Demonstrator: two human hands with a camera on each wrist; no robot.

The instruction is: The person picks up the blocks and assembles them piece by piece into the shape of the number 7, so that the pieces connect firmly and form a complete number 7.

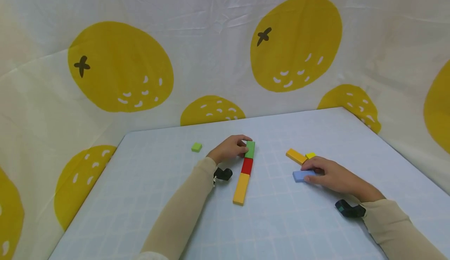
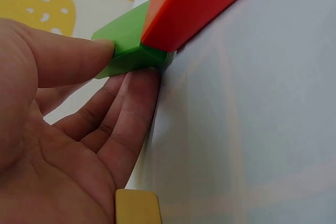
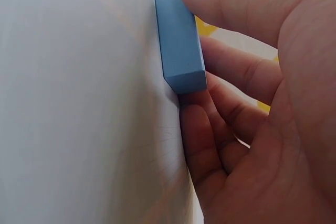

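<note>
Tan sleeves point(image 1: 182, 212) come nearest, then the near orange block point(image 1: 241, 189). Right grip point(image 1: 332, 175), partly closed, holds the blue block point(image 1: 299, 176) to its right. Farther, past the red block point(image 1: 247, 166), left grip point(image 1: 229, 148) pinches the green block point(image 1: 250, 149); a sideways push there could break alignment.

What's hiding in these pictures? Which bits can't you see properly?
- Head view: the blue block's right end, covered by the right hand.
- Head view: part of the small yellow block, behind that same hand.
- Left wrist view: the red block's other end, cut off by the top edge.
- Left wrist view: part of the green block, under the left hand's thumb.
</note>
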